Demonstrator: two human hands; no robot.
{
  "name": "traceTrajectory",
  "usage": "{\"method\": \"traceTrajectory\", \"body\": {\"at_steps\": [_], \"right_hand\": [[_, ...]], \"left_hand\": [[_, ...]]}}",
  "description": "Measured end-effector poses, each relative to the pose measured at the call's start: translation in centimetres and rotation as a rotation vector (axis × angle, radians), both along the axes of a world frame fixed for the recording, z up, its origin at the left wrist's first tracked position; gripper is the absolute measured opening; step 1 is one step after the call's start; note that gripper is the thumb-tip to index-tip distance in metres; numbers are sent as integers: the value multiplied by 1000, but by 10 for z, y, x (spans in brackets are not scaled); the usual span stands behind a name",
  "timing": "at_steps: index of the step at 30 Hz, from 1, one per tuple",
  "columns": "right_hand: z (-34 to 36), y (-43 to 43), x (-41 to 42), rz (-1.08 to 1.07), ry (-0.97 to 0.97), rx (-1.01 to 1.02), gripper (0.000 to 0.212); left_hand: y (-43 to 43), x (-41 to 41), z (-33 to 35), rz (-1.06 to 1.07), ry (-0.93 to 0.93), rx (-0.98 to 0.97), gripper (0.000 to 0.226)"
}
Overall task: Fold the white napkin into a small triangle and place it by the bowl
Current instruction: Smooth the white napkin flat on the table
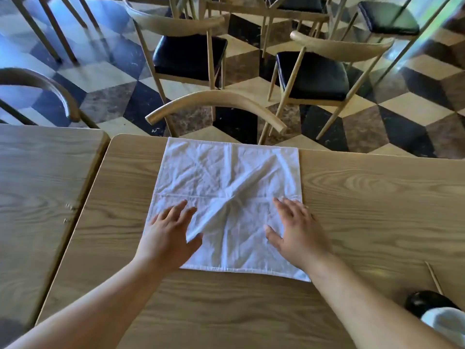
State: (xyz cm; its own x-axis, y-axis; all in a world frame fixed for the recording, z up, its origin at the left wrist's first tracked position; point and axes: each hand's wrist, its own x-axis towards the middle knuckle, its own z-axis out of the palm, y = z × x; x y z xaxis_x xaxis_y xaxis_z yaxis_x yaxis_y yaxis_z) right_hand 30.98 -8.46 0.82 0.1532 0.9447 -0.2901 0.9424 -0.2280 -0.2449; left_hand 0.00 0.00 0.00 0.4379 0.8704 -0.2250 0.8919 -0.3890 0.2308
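Napkin (227, 195) lies flat and square on the table (364, 197), both my hands spread open on its near half, left hand (171, 235) nearest the raised diagonal crease, right hand (294, 233) beside the right edge.

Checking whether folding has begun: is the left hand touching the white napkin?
Touching. The head view shows the left hand lying flat on the white napkin, thumb against its raised diagonal ridge.
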Motion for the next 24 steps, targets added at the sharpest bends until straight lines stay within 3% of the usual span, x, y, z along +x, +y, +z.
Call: {"method": "traceTrajectory", "body": {"at_steps": [12, 24], "right_hand": [[-49, -16, -7, 39, -54, 55, 80], [-87, -30, -9, 50, -133, 297, 75]], "left_hand": [[-8, -16, -53, -75, -58, 165, 61], [-16, -27, -79, -38, -4, 176, 77]]}}
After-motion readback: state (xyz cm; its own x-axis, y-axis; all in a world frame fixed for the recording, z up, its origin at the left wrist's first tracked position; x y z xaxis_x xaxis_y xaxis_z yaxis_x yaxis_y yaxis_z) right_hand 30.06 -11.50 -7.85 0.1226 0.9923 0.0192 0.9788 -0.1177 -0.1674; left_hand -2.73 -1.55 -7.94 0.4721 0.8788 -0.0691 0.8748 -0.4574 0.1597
